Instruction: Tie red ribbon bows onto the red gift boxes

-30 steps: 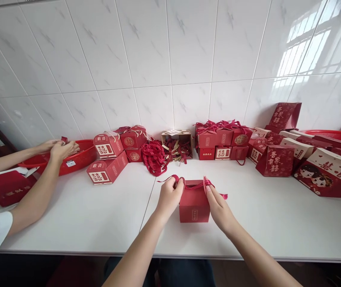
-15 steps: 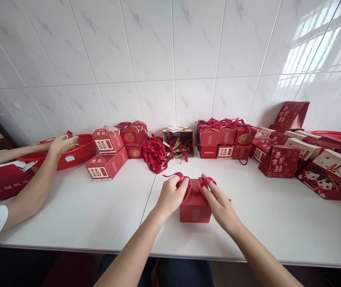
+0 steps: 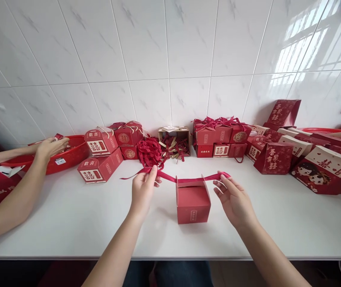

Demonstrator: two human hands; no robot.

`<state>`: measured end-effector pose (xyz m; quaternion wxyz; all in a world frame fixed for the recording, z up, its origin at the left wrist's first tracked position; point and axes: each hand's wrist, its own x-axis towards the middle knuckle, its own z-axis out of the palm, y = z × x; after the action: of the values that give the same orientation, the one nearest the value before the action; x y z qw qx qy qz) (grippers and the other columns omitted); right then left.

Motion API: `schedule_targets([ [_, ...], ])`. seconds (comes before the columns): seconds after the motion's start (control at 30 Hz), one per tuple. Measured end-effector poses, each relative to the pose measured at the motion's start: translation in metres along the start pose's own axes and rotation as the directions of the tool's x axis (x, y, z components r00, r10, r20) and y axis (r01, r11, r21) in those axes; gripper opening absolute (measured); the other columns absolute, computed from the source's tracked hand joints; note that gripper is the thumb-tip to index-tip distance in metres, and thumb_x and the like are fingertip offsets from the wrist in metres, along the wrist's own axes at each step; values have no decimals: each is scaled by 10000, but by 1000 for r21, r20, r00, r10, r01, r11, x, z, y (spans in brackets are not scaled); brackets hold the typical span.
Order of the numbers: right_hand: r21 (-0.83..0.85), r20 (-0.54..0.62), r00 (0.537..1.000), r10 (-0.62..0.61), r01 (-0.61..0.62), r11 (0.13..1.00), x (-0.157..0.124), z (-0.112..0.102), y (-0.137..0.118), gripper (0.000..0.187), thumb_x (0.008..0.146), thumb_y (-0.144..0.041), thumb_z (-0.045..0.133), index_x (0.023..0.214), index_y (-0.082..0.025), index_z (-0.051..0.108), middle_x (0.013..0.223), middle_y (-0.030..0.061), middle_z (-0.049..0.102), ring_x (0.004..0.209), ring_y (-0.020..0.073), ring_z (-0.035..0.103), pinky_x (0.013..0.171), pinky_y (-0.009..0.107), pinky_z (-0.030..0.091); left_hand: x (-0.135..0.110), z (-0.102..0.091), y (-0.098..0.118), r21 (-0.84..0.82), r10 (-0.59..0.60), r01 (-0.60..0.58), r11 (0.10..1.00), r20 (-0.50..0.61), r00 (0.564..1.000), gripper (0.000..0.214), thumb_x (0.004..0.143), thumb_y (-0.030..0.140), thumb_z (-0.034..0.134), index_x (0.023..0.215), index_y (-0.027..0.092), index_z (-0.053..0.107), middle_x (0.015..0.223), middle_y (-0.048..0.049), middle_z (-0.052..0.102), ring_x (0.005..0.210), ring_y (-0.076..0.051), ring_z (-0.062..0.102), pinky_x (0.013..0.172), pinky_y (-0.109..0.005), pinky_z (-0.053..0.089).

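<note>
A small red gift box (image 3: 193, 201) stands upright on the white table in front of me. A dark pink ribbon (image 3: 168, 175) runs across the top of the box, between its raised side flaps, and stretches out to both sides. My left hand (image 3: 144, 189) pinches the ribbon left of the box, with a loose tail trailing further left. To the right of the box, my right hand (image 3: 233, 196) pinches the ribbon's other end between thumb and forefinger, its other fingers spread. Neither hand touches the box.
A heap of ribbon (image 3: 149, 151) lies behind the box beside an open carton (image 3: 160, 140) of short strips. Stacked red boxes (image 3: 204, 137) line the wall, with larger ones (image 3: 273, 158) at right. At left, another person's hand (image 3: 50, 147) is over a red basket (image 3: 77, 157).
My hands have moved apart from close above the box, drawing the ribbon out sideways into a line. The view has shifted slightly to the right.
</note>
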<state>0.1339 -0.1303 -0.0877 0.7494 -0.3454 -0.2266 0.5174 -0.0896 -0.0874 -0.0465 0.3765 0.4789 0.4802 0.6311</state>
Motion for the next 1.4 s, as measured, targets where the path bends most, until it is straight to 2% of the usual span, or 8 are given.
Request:
schedule_targets([
  [0.13,-215,83,984,-156,171,962,4,9,-15,185,708,-374,783,821,-262,688,788,-27,611,734,114,576,616,215,446,5,5,22,18,196,-197,980,43,980,305,681,407,760,764,159,603,702,-3,632,625,-122,570,563,-225,464],
  [0.23,-343,168,952,-257,301,890,10,21,-32,208,758,-426,724,767,-224,674,799,-1,622,742,126,550,648,251,450,9,12,42,54,240,-250,967,137,961,282,707,409,737,751,155,623,671,2,622,594,-112,543,560,-223,461],
  [0.37,-370,264,899,-349,428,824,21,38,-53,257,701,-379,772,889,-243,665,746,-9,633,707,145,557,646,291,452,14,21,62,133,281,-320,938,249,927,369,808,479,609,624,159,616,547,17,537,526,-101,480,500,-212,395],
  [0.5,-413,364,888,-280,424,806,27,53,-67,246,677,-382,777,829,-208,692,810,26,670,767,167,591,725,327,465,20,28,73,178,326,-390,903,306,894,337,777,464,656,619,167,630,505,36,479,494,-99,455,466,-213,349],
  [0.63,-349,403,879,-256,406,845,31,65,-75,279,631,-353,803,851,-217,698,888,32,693,843,178,610,807,343,467,24,32,78,108,324,-370,923,302,897,264,713,426,729,725,167,677,617,11,594,547,-111,512,519,-223,412],
  [0.73,-288,405,877,-259,392,874,33,71,-79,251,622,-336,802,817,-223,691,858,11,679,793,152,598,771,316,464,25,35,82,47,332,-358,933,280,901,272,681,413,754,770,164,692,695,-9,646,583,-119,539,545,-231,432],
  [1.2,-169,437,855,-281,385,907,32,93,-99,150,665,-315,786,727,-227,681,743,-29,645,685,111,573,643,243,454,22,36,95,-7,315,-321,947,214,925,243,676,385,746,785,169,724,602,11,597,497,-101,460,491,-229,382],
  [1.4,-142,545,789,-282,419,897,32,90,-98,146,710,-306,775,839,-264,721,811,-32,692,760,106,606,717,241,466,12,27,103,-5,318,-328,945,256,913,277,746,443,679,664,178,671,557,28,503,528,-105,436,483,-219,351],
])
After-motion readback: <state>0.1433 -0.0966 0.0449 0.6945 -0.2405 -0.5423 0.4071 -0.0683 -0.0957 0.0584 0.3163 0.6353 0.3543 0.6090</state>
